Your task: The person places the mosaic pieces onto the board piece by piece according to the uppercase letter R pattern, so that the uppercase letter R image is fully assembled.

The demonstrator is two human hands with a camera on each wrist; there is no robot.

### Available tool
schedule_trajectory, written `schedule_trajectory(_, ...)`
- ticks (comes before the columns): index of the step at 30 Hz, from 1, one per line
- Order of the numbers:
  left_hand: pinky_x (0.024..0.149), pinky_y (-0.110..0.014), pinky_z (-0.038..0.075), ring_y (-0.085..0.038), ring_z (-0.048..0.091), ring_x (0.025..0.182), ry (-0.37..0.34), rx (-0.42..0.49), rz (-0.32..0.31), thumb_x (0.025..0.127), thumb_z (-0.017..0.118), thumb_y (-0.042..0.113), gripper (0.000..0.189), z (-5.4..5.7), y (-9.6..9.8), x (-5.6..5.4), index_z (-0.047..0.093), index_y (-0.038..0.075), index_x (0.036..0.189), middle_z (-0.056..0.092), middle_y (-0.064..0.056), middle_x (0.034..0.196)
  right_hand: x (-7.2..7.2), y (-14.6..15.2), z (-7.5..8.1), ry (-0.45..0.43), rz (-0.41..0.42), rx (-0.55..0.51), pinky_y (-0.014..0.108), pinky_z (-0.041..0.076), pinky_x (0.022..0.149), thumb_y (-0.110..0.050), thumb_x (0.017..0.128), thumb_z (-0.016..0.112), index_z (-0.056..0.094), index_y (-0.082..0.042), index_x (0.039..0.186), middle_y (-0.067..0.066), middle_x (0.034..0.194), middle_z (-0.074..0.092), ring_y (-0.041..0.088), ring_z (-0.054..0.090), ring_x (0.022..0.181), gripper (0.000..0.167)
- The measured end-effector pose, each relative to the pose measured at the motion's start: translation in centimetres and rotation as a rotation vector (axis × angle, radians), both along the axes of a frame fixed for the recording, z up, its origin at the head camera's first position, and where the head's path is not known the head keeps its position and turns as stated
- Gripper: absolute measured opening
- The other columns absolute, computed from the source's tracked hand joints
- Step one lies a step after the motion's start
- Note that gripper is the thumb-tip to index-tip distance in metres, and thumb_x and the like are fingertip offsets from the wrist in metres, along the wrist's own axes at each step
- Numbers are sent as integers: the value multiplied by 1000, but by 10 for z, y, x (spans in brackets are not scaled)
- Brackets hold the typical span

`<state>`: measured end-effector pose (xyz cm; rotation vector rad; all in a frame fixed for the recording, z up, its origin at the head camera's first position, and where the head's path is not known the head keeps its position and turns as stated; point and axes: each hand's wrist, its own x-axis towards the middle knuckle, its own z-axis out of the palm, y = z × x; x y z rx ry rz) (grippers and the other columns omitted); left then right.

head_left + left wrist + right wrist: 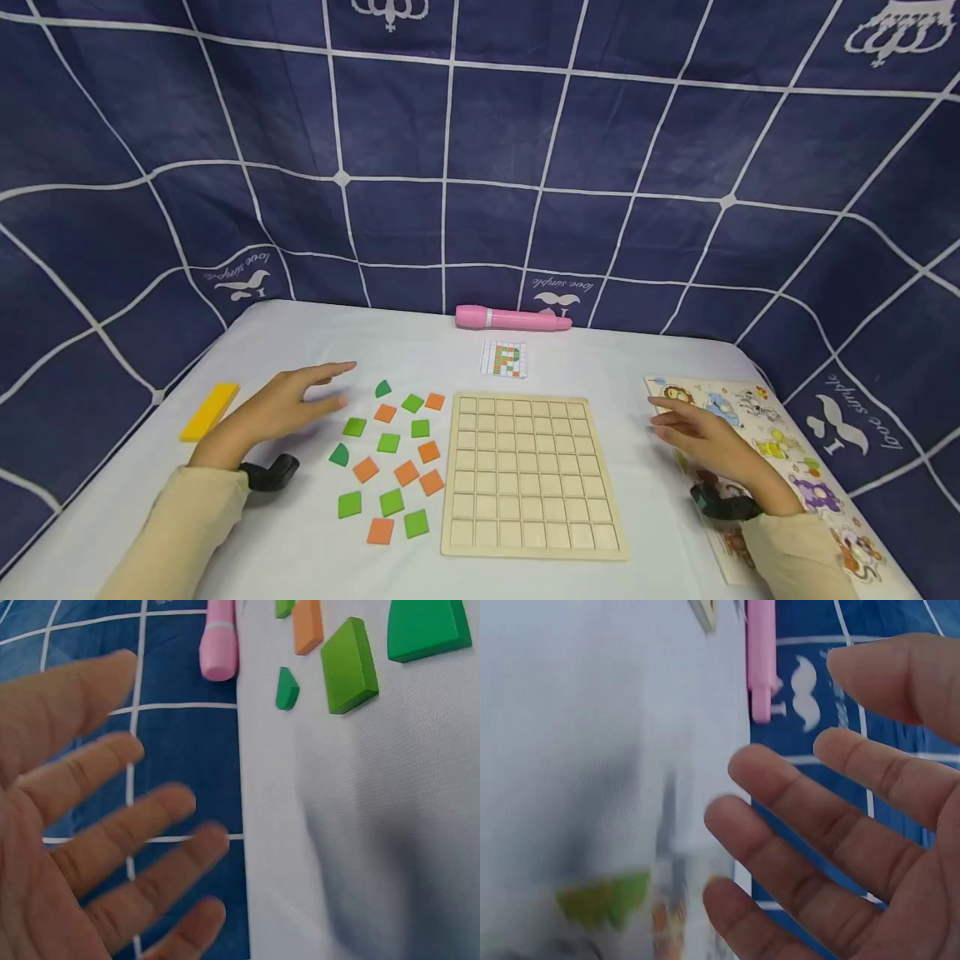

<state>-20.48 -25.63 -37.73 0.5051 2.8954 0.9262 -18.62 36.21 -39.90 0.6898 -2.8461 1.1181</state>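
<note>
My left hand hovers over the table's left part with fingers spread and nothing in them, as the left wrist view confirms. To its right lie scattered flat tiles: orange squares, light green squares and dark green quarter-rounds. My right hand is held with relaxed, empty fingers over the left edge of a board with animal pictures. Between the hands lies a wooden grid board with bare square cells. Behind it is a small card printed with a coloured grid pattern.
A pink pen-shaped stick lies along the table's back edge. On the far left is a yellow bar. Dark blue cloth with white lines hangs behind and at both sides of the white-covered table.
</note>
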Motion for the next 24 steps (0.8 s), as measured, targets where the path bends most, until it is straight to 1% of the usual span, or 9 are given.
schedule_trajectory(4, 106, -69, 48, -48, 61, 132, -29, 64, -26, 106, 72, 28, 56, -3, 2, -12, 58, 7, 156, 63, -24, 148, -4, -11, 0, -26, 68, -38, 21, 55, 87, -3, 106, 65, 55, 13, 147, 21, 121, 75, -2, 68, 108, 45)
schedule_trajectory(8, 103, -59, 53, -39, 67, 120, -41, 104, -46, 106, 72, 24, 49, -10, 5, -24, 63, 5, 150, 68, -22, 142, -2, -22, 1, -111, 101, -71, 23, 54, 87, -6, 107, 64, 54, 12, 148, 20, 123, 74, 0, 67, 110, 46)
schedule_trajectory(10, 100, -54, 55, -34, 69, 113, -55, 104, -59, 104, 74, 24, 47, -13, 7, -29, 66, 6, 146, 70, -21, 137, 0, -27, 0, -164, 126, -85, 24, 55, 87, -8, 108, 64, 53, 12, 149, 21, 125, 73, 1, 67, 110, 47)
schedule_trajectory(16, 92, -45, 53, -23, 65, 97, -127, 70, -136, 92, 86, 19, 47, -16, 12, -44, 73, 6, 136, 71, -15, 121, 3, -39, -5, -302, 193, -144, 25, 56, 87, -8, 108, 64, 48, 14, 152, 28, 132, 67, 8, 67, 111, 52)
schedule_trajectory(19, 86, -39, 52, -20, 60, 89, -181, 76, -165, 88, 90, 16, 48, -17, 14, -49, 75, 4, 132, 69, -11, 115, 3, -43, -8, -353, 220, -167, 26, 56, 86, -8, 106, 67, 46, 15, 152, 31, 133, 63, 9, 67, 106, 56)
schedule_trajectory(21, 82, -35, 50, -19, 58, 85, -222, 91, -174, 86, 90, 13, 48, -17, 15, -52, 76, 2, 130, 67, -9, 110, 2, -46, -9, -379, 237, -174, 26, 56, 85, -7, 104, 70, 44, 16, 153, 29, 132, 61, 10, 67, 101, 60)
schedule_trajectory(24, 80, -33, 48, -19, 56, 82, -262, 103, -176, 85, 91, 11, 46, -18, 17, -56, 76, 1, 128, 63, -7, 103, 1, -51, -11, -397, 232, -180, 26, 55, 81, -6, 99, 76, 44, 15, 153, 22, 125, 61, 12, 66, 92, 66)
